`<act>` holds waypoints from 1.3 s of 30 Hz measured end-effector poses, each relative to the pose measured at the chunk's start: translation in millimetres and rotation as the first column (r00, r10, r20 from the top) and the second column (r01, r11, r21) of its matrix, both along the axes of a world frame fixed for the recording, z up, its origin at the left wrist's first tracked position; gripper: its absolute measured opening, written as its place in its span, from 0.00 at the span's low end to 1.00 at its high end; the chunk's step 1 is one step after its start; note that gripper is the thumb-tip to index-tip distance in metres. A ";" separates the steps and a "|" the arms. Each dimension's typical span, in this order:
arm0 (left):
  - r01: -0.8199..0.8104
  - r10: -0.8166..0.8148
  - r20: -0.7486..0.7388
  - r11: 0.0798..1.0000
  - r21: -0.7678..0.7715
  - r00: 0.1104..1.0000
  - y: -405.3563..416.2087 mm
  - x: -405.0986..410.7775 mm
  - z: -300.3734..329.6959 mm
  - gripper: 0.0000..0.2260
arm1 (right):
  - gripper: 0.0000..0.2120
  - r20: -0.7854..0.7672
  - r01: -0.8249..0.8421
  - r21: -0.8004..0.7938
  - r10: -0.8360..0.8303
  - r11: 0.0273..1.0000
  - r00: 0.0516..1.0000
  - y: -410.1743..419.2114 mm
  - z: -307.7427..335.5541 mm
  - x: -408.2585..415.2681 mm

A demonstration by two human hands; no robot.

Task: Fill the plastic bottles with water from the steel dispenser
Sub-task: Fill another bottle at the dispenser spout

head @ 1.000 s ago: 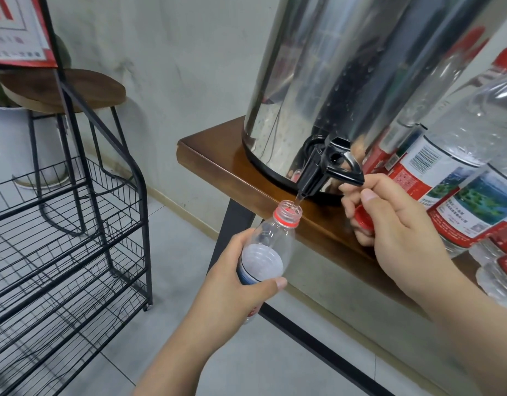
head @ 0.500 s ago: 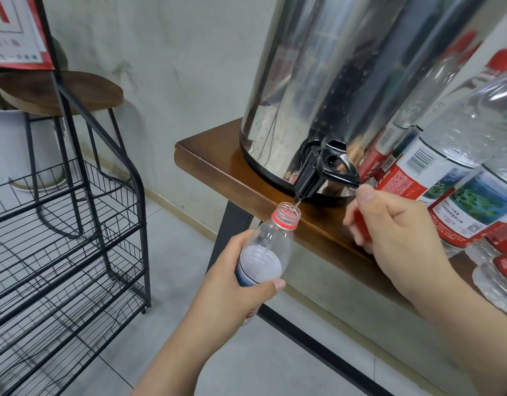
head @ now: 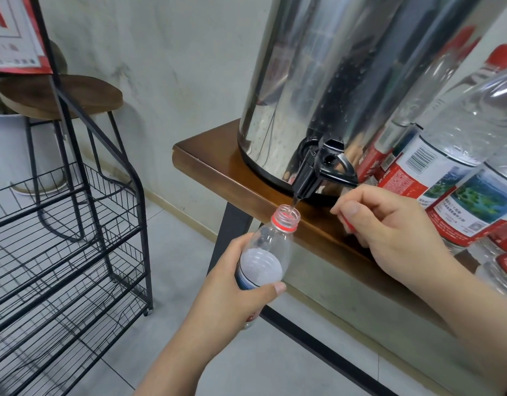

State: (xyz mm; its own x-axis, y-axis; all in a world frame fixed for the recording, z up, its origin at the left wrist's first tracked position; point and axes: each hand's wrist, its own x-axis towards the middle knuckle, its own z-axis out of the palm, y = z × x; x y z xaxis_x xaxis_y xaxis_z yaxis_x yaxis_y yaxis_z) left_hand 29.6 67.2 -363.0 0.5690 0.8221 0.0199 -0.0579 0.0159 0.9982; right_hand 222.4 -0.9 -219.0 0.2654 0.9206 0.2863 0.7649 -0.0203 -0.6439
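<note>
The left hand [head: 226,284] gripped a small clear plastic bottle with a red neck ring [head: 265,254], fingers and thumb wrapped round its lower body, mouth held just under the black plastic tap [head: 318,174] of the large polished steel dispenser [head: 346,81] — a thin stream of water ran into the open neck. The right hand [head: 389,232] sat curled just below the tap's lever, pinching a small red cap [head: 346,222]; whether it touched the lever could not be told. The dispenser stood on a brown wooden table [head: 212,167]. At far right stood clear bottles with red-and-white labels [head: 435,172] — beside the dispenser. A black wire rack [head: 75,252] stood at left.
</note>
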 end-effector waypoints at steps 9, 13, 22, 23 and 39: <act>0.006 -0.006 -0.022 1.000 0.001 1.000 0.8 0.1 -0.6 0.31 | 0.07 -0.019 -0.062 0.021 0.063 0.998 0.998 4.3 -4.7 -2.7; 0.006 -0.005 -0.038 1.000 0.015 0.999 1.0 0.4 -1.0 0.32 | 0.11 -0.033 -0.081 0.023 0.082 0.996 0.996 4.6 -6.5 -1.4; 0.000 0.001 -0.027 1.000 0.020 1.000 1.5 -0.2 -3.9 0.31 | 0.14 0.045 -0.037 0.015 0.036 0.999 0.998 6.4 -2.0 -11.4; -0.001 0.002 -0.030 1.000 0.024 1.000 1.3 -0.3 -3.6 0.31 | 0.14 0.044 -0.036 0.015 0.036 0.999 0.998 6.3 -2.4 -10.9; -0.023 0.026 -0.056 0.998 0.052 0.998 1.6 0.0 -5.4 0.32 | 0.17 0.073 -0.015 -0.012 0.016 1.000 0.997 5.7 0.1 -11.8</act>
